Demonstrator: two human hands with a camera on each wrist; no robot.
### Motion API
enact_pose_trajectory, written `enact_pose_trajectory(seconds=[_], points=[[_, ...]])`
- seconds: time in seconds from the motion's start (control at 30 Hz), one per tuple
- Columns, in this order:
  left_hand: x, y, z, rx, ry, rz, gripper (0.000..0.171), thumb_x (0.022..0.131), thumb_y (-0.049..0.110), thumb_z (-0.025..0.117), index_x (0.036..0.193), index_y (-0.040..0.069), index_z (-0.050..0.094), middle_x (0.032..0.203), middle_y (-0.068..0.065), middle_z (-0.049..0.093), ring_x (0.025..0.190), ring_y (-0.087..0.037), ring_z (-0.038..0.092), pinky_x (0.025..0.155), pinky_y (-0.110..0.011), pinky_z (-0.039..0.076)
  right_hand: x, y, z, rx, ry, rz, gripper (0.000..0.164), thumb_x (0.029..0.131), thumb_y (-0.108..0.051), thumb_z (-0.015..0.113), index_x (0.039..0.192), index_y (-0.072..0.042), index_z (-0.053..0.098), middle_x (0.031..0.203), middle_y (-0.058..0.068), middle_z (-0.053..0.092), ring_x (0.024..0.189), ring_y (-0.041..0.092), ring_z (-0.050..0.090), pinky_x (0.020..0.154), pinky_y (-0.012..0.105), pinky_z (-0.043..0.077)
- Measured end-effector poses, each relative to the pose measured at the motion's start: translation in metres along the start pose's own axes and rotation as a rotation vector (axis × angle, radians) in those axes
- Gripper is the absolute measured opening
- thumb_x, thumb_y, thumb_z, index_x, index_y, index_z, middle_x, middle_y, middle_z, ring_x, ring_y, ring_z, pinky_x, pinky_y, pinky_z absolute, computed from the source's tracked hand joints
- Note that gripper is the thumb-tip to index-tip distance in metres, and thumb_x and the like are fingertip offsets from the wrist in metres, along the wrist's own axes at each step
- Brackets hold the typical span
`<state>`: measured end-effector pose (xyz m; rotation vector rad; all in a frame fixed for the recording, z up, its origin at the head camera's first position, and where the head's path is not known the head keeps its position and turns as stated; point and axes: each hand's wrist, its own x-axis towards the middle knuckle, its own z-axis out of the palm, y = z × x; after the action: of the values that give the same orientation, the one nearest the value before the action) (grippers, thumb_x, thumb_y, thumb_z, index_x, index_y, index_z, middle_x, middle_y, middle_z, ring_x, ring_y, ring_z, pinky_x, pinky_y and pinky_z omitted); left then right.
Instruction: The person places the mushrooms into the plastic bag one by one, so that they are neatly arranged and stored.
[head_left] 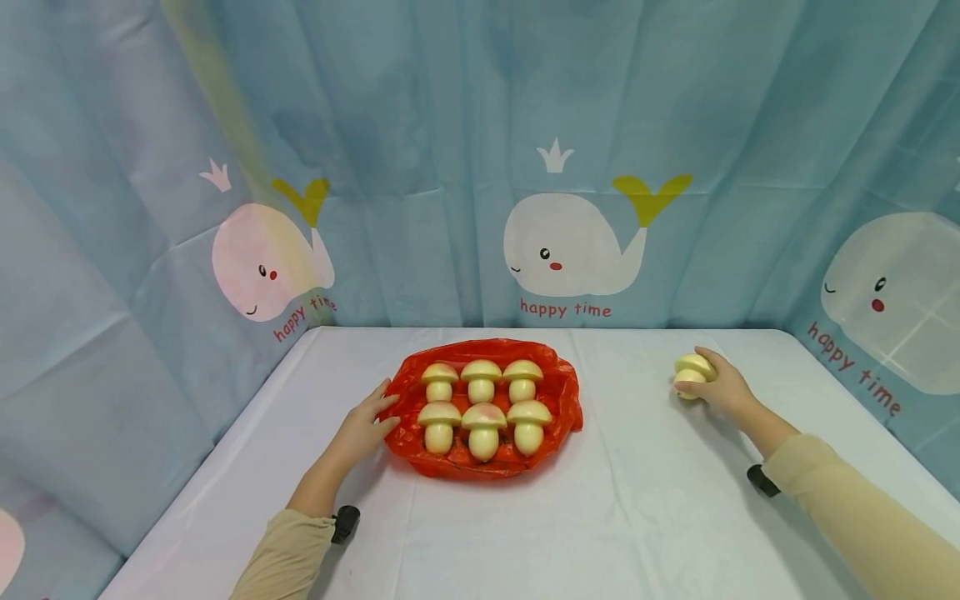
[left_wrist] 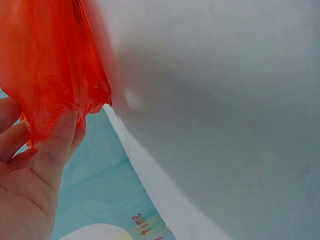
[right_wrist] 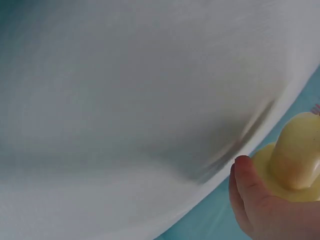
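A red plastic bag (head_left: 486, 478), spread out like a shallow tray, lies on the white table. Several pale yellow toy mushrooms (head_left: 481, 393) sit in it in two rows, caps to the far side. At the bag's left rim, my left hand (head_left: 363, 429) touches the red plastic with thumb and fingers apart; the left wrist view shows the thumb (left_wrist: 59, 137) in front of the crumpled edge. Far to the right, my right hand (head_left: 723, 389) grips one more toy mushroom (head_left: 694, 363). Its stem and cap show in the right wrist view, with fingers around them.
A white cloth (head_left: 510, 542) covers the table. Behind and beside it hangs a light blue curtain (head_left: 420, 250) printed with whales. Dark wrist cameras (head_left: 345, 524) sit under both wrists.
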<state>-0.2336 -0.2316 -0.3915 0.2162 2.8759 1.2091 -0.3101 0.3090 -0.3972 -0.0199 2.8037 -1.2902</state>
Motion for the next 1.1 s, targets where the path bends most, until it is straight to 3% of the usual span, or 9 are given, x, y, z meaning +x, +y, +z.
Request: enact_pose_trajectory(seconds=[0.27, 0.6, 0.93, 1.1], points=[[0.000, 0.001, 0.000, 0.004, -0.001, -0.006, 0.046, 0.096, 0.002, 0.052, 0.137, -0.015, 0.042, 0.156, -0.026, 0.018, 0.142, -0.046, 0.017, 0.111, -0.058, 0.022, -0.011, -0.019, 0.007, 0.090, -0.017, -0.005, 0.092, 0.092, -0.030, 0.068, 0.153, 0.005, 0.007, 0.149, 0.037, 0.017, 0.126, 0.049, 0.030, 0.099, 0.057, 0.035], [0.000, -0.001, -0.001, 0.004, 0.003, -0.003, 0.046, 0.096, 0.002, 0.053, 0.137, -0.016, 0.043, 0.156, -0.026, 0.018, 0.142, -0.046, 0.017, 0.111, -0.059, 0.021, -0.022, -0.040, 0.009, 0.110, -0.037, -0.047, 0.094, 0.091, -0.034, 0.069, 0.152, 0.005, 0.010, 0.145, 0.033, 0.024, 0.119, 0.040, 0.039, 0.087, 0.035, 0.050], [0.001, 0.000, -0.001, 0.003, 0.002, -0.011, 0.046, 0.096, 0.002, 0.053, 0.137, -0.016, 0.042, 0.156, -0.026, 0.019, 0.142, -0.046, 0.017, 0.111, -0.058, 0.022, -0.032, -0.059, 0.014, 0.107, -0.041, -0.096, 0.091, 0.091, -0.034, 0.069, 0.153, 0.002, 0.013, 0.144, 0.032, 0.027, 0.121, 0.042, 0.038, 0.091, 0.046, 0.044], [0.002, 0.001, -0.001, 0.006, 0.002, -0.003, 0.046, 0.096, 0.002, 0.053, 0.137, -0.016, 0.043, 0.156, -0.027, 0.019, 0.142, -0.046, 0.017, 0.111, -0.057, 0.022, -0.036, -0.065, 0.019, 0.114, -0.041, -0.147, 0.087, 0.091, -0.030, 0.069, 0.152, 0.002, 0.016, 0.144, 0.029, 0.029, 0.118, 0.041, 0.043, 0.088, 0.040, 0.047]])
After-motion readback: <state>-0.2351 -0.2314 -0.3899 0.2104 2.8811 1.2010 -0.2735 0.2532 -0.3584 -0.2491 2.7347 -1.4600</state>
